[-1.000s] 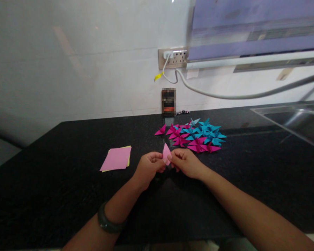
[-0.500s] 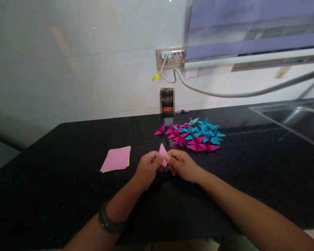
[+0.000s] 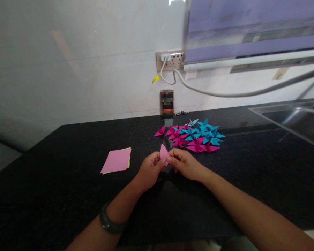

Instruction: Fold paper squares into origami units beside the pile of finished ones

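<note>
A small piece of folded pink origami paper (image 3: 163, 152) is pinched between both hands above the dark counter (image 3: 75, 202). My left hand (image 3: 151, 170) is closed on its left and lower side, the thumb pressing on the front. From the right, my right hand (image 3: 184, 163) grips its lower edge between thumb and fingers. The two thumb tips nearly meet. Fingers behind the paper are partly hidden. Just beyond the hands lie several folded paper cranes, magenta (image 3: 180, 140) and blue (image 3: 204, 129), crowded together.
Left of my hands lies a stack of square pink paper (image 3: 116, 161) with yellow sheets beneath. A blurred-out upright phone-like object (image 3: 167, 103) leans near the wall, a beaded strand (image 3: 181, 113) beside it. A sink (image 3: 285, 120) is at right; a cable (image 3: 219, 94) hangs from the socket (image 3: 170, 60).
My thumbs have moved closer together on the pink paper, and its upper part now leans left and looks curved. The cranes and the paper stack stay in place.
</note>
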Tool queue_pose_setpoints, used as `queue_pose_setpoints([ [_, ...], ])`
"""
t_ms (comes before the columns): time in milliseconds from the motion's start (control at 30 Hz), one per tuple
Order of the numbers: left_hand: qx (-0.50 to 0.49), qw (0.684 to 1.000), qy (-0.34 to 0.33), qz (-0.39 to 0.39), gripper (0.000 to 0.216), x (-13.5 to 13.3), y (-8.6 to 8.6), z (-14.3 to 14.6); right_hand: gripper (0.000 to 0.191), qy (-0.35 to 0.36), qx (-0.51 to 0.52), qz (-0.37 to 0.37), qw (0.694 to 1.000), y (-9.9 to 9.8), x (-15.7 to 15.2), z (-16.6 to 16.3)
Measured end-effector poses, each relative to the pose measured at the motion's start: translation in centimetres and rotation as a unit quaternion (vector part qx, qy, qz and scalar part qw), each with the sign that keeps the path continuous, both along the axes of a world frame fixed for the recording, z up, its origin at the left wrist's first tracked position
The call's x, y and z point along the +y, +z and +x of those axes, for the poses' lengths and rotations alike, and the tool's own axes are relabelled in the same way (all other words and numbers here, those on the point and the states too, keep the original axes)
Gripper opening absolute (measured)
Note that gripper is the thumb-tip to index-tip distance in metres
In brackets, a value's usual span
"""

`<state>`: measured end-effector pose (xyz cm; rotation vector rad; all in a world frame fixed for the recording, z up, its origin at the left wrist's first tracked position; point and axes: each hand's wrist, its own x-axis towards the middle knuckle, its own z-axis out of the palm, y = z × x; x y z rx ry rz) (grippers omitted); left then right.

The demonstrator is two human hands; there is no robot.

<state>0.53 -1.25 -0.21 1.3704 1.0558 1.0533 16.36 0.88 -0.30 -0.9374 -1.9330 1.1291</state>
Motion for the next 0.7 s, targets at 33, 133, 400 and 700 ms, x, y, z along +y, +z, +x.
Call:
queue_pose_setpoints([
  [33, -0.002, 1.000, -0.006, 0.006, 0.020, 0.0, 0.0, 0.0, 0.023, 0.005, 0.005, -0.003, 1.000, 0.0, -0.1, -0.1],
  [133, -0.015, 1.000, -0.014, 0.016, 0.020, -0.2, 0.3, -0.1, 0.023, 0.008, 0.051, -0.042, 0.998, 0.1, -0.3, -0.5],
  [400, -0.188, 0.976, 0.032, -0.102, 0.020, -0.2, 0.3, 0.3, 0.017, -0.090, 0.094, 0.005, 0.991, 0.1, -1.0, -1.4],
  [700, -0.225, 0.968, -0.003, -0.107, 0.029, 0.0, 0.6, 0.1, 0.026, 0.003, 0.195, -0.143, 0.970, 0.1, -0.7, -1.5],
])
